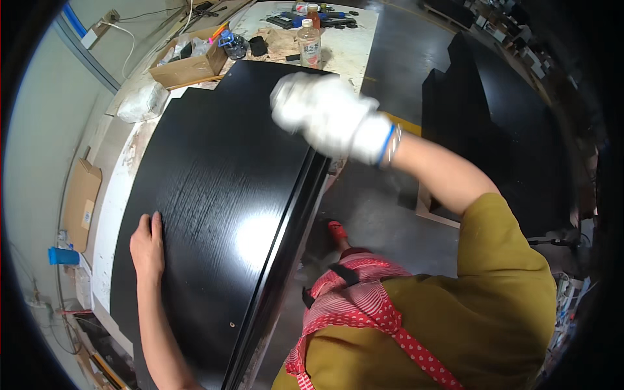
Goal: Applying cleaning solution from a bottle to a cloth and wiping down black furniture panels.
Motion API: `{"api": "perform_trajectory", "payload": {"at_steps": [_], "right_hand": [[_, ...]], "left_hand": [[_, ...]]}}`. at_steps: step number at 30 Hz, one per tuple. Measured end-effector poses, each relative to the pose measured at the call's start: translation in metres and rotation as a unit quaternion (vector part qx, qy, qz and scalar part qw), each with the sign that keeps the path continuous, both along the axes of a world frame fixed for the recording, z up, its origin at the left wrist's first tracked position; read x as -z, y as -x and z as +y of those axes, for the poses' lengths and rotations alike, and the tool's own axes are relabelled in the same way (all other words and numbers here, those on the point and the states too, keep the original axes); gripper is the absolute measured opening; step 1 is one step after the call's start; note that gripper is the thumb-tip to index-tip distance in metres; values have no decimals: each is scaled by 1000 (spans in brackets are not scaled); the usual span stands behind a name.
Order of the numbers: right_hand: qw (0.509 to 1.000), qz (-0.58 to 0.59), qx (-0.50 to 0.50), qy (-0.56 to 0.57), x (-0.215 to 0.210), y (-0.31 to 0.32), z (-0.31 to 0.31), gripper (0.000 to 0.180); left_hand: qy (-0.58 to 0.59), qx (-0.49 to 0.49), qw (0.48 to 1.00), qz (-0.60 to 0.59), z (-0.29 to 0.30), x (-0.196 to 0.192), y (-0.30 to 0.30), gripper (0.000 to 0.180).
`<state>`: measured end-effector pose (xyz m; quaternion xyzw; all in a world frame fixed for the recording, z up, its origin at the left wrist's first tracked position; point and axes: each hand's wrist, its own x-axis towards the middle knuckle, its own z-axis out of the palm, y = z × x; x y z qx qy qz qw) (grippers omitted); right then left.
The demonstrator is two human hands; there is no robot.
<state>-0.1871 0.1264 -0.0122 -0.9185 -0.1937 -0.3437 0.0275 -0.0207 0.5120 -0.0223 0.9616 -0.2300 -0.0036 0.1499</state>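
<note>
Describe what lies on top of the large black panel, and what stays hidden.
On the black panel rest the bare left hand and the white-gloved right hand. The worktable beneath is mostly covered.

The single head view looks steeply down from above the person's shoulders. It sits close over the black panel (214, 188), with fisheye bending at the rim.
</note>
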Motion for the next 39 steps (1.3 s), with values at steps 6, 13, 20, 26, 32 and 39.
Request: {"api": "perform_trajectory", "payload": {"at_steps": [6,13,20,26,32,39], "right_hand": [[984,9,172,-50,1,15,21,13],[990,21,-85,-112,-15,17,40,13],[984,-14,178,14,-9,31,27,21],[992,45,-81,-89,-17,29,31,15],[998,61,-12,-24,-18,37,58,11],[870,163,-341,-318,22,71,283,19]], "left_hand": [[2,8,1000,-27,1,2,0,47],[6,-5,1000,-23,9,1,4,48],[-5,6,999,-35,2,0,4,47],[10,6,1000,-21,3,1,4,47],[-11,20,999,-42,5,7,-4,53],[6,52,996,-66,18,6,-1,49]]}}
